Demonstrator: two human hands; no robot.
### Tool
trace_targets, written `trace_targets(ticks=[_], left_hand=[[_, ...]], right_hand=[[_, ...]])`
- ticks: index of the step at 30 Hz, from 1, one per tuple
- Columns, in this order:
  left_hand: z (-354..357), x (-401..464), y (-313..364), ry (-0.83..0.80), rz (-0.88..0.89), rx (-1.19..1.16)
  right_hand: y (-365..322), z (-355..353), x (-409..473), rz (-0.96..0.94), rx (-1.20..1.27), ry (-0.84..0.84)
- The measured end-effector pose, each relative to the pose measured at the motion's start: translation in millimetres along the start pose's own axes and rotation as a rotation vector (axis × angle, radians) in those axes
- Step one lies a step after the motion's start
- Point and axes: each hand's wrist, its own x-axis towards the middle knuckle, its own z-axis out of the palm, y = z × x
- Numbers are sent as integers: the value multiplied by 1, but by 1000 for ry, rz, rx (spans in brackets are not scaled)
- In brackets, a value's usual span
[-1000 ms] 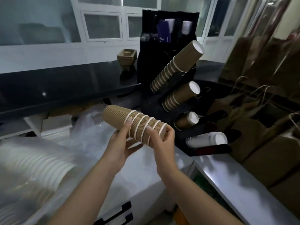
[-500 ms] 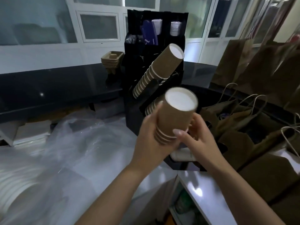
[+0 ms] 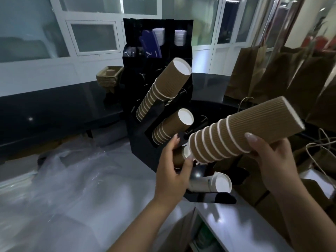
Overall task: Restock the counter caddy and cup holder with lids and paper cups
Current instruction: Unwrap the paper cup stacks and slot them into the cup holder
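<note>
Brown paper bags [image 3: 269,73]: standing upright at right, twine handles visible | Pulp cup trays [image 3: 109,78]: stacked on dark counter [image 3: 54,106], left of black rack | Clear plastic wrap [image 3: 72,179]: crumpled over lower-left surface | Glazed white-framed panels [image 3: 94,39]: behind.

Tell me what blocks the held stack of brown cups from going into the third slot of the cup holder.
One brown cup already sits in that slot, at the held stack's open end. The left hand is against it, and the right hand supports the stack. It likely nests over that cup; nothing else visible intervenes.
</note>
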Motion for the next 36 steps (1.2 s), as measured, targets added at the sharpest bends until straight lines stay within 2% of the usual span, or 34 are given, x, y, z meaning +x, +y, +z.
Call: trace_targets(ticks=[3,8,11,14,21,32,36], left_hand=[[-4,3,-30,11,-113,70],[-6,13,-49,31,-40,208],[-3,16,-56,-64,-127,227],[0,21,-62,-186,-239,242],[10,40,-61,-340,-317,173],[16,47,-79,-313,-391,146],[17,47,-83,-299,-393,148]], right_hand=[[-1,-7,3,-28,-19,107],[8,2,10,-36,-86,157],[21,10,13,-11,-85,175],[33,19,17,36,-92,158],[60,39,22,120,-145,113],[92,44,16,156,-268,76],[99,40,20,152,-406,-25]])
